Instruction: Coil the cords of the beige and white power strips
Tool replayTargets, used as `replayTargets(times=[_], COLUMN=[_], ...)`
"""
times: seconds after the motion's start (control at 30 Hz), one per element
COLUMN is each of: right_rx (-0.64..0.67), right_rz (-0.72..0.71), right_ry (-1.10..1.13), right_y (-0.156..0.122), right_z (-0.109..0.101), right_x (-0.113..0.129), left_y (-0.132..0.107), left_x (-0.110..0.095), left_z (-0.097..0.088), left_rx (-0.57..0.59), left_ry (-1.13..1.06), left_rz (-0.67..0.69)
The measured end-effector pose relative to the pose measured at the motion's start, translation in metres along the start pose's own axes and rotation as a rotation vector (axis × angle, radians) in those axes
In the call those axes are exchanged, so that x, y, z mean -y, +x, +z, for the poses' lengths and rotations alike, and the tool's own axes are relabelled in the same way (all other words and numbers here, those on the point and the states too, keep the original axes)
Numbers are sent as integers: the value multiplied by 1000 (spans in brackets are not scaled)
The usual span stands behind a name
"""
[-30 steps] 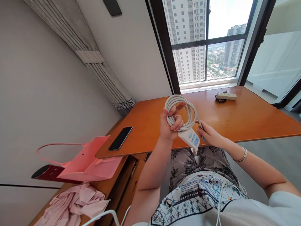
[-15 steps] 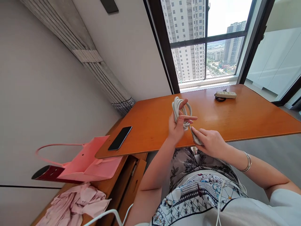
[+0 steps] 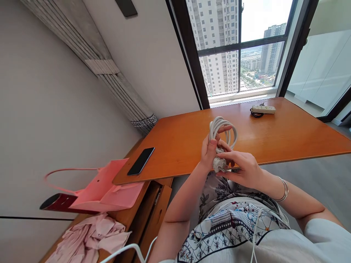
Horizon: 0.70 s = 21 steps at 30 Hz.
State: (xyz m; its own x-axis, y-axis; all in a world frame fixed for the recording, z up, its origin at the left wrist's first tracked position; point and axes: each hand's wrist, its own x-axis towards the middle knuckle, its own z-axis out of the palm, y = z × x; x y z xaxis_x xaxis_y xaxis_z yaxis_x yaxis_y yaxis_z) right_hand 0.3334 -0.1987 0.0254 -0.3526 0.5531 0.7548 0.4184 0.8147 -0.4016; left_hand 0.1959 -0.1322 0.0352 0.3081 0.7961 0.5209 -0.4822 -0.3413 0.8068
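A coiled white cable (image 3: 222, 132) of a power strip is held up over the front edge of the orange wooden table (image 3: 287, 135). My left hand (image 3: 210, 153) is wrapped round the coil from the left. My right hand (image 3: 241, 168) pinches the white plug end (image 3: 219, 164) just below the coil, fingers closed on it. The strip's socket body is hidden behind my hands.
A second power strip (image 3: 263, 109) with a black cord lies at the table's far edge by the window. A black phone (image 3: 140, 160) rests at the table's left corner. Lower left, a pink bag (image 3: 101, 186) and pink cloth (image 3: 90, 237) sit on a wooden cabinet.
The coil has turned in my left hand and the blue-buttoned socket body is no longer visible. My right hand has come up from the strip to pinch the plug end.
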Motion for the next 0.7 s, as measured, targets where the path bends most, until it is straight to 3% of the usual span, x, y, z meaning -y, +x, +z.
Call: replayTargets(times=[0.2, 0.3, 0.43, 0.57, 0.7], right_rx=[-157, -176, -141, -183, 20], right_rz=[146, 174, 201, 363, 545], right_ry=[-321, -350, -281, 23, 614], right_y=[12, 23, 32, 30, 25], right_z=[-9, -10, -9, -10, -9], right_x=[-8, -8, -12, -35, -59], left_y=[1, 2, 5, 10, 14], left_x=[-3, -6, -14, -19, -15], left_z=[7, 10, 10, 3, -4], left_rx=[-29, -19, -91, -170, -186], left_ry=[-203, -265, -401, -545, -614], left_rz=[-154, -274, -370, -395, -416])
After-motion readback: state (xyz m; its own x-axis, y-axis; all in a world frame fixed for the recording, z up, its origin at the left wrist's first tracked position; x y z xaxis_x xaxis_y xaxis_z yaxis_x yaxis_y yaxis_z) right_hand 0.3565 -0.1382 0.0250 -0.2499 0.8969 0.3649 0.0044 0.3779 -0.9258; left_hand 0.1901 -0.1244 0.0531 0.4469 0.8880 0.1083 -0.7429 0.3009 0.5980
